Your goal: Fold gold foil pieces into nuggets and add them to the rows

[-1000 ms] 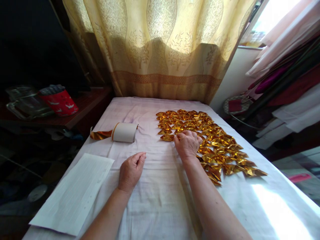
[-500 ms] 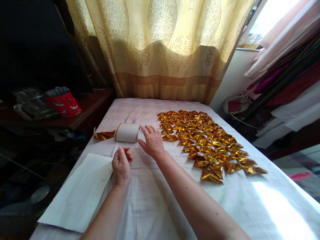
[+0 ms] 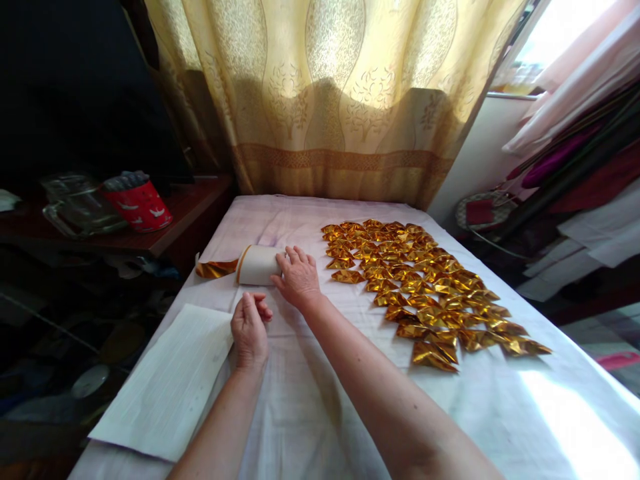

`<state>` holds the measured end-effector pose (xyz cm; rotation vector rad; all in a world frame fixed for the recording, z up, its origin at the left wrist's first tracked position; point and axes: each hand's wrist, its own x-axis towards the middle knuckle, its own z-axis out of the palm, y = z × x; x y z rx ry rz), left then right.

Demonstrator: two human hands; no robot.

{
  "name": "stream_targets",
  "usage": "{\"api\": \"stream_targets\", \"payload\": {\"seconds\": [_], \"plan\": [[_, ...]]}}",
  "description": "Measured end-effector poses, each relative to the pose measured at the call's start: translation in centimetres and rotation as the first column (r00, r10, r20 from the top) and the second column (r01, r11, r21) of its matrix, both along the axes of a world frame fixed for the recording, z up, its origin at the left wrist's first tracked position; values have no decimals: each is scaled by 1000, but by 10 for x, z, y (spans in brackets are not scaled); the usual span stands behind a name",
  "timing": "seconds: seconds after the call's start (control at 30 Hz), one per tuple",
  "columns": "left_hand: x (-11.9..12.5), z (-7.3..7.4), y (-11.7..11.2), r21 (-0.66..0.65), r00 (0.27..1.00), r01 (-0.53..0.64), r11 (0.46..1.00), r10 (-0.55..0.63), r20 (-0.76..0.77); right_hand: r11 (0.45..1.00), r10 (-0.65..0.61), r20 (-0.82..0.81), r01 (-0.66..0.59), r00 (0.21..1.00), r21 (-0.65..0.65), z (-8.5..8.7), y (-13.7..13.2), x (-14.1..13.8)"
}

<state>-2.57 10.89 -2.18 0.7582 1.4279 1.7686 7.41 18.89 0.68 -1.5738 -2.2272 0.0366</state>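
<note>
A white roll (image 3: 259,265) with a golden rim lies on its side on the cloth-covered table. From its left end a strip of shiny gold foil (image 3: 217,269) sticks out. My right hand (image 3: 299,277) rests against the roll's right end, fingers spread and not wrapped around it. Nearer to me, just below the roll, is my left hand (image 3: 251,327), its fingers loosely curled and the thumb against them, with nothing visible inside. Left of that hand lies a white sheet (image 3: 167,380). Many folded gold foil pieces (image 3: 410,273) stand in rows on the right.
The white tablecloth (image 3: 340,433) covers the table up to a yellow curtain (image 3: 335,120). On a dark shelf at left are a glass jug (image 3: 75,207) and a red cup (image 3: 140,203) with things in it. Clothes (image 3: 595,193) hang at right.
My right hand has moved left onto the roll's right end; before, it was only beside that end. My left hand stays curled. The whole view has shifted slightly.
</note>
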Motion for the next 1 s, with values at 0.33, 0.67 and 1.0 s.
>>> {"api": "stream_targets", "payload": {"seconds": [0.33, 0.67, 1.0], "plan": [[0, 2, -1, 3, 1000, 25, 1000, -25, -14, 997, 45, 9, -46, 999, 57, 3, -4, 7], [-4, -9, 3, 22, 994, -37, 999, 39, -100, 978, 89, -185, -51, 979, 200, -1, -25, 53], [8, -3, -10, 42, 801, 318, 947, -245, -547, 988, 124, -228, -99, 966, 120, -31, -111, 124]]}}
